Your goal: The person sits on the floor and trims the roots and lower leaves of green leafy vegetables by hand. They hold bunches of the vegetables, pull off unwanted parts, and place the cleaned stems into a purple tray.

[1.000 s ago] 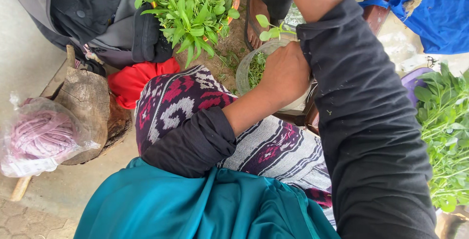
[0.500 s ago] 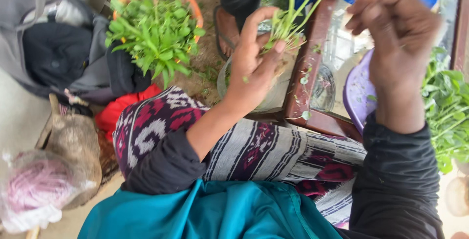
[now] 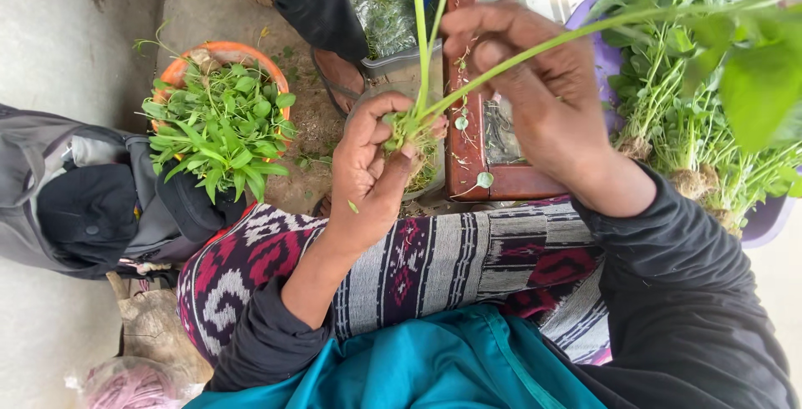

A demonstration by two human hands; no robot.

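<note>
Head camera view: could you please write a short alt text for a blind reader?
A person's left hand pinches green plant stems at their base while the right hand grips them. An orange bowl of greens stands at left.

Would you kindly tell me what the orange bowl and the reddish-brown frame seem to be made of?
The orange bowl looks like plastic: an even bright colour and a thin smooth rim. The reddish-brown frame looks like varnished wood, glossy with dark edges, probably around a glass pane.
</note>
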